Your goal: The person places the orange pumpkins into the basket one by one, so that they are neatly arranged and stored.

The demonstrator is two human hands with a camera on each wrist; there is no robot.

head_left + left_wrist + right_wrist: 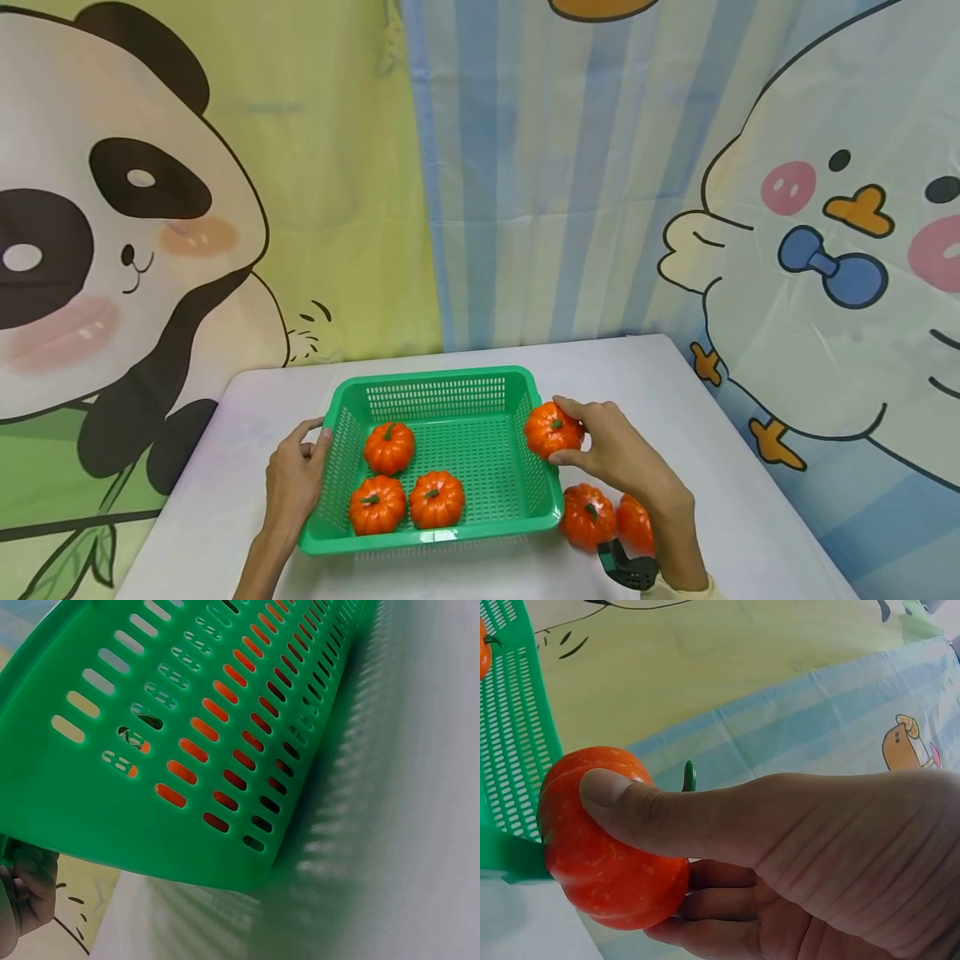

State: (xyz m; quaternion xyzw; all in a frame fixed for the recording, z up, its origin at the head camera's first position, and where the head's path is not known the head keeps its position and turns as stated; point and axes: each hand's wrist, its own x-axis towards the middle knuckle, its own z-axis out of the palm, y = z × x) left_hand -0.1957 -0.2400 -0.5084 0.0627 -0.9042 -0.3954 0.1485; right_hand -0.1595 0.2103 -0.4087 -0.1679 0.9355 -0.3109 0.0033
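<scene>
Gripping pumpkin (553, 431): right hand (618, 446). Left hand (295, 479) holding green basket (491, 462) (3 pumpkins (389, 448) inside).

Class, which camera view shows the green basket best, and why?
The head view shows the green basket best, with nearly all its rim and much of its inside. The left wrist view shows part of its slotted outer wall close up; the right wrist view, only part at the left edge.
</scene>
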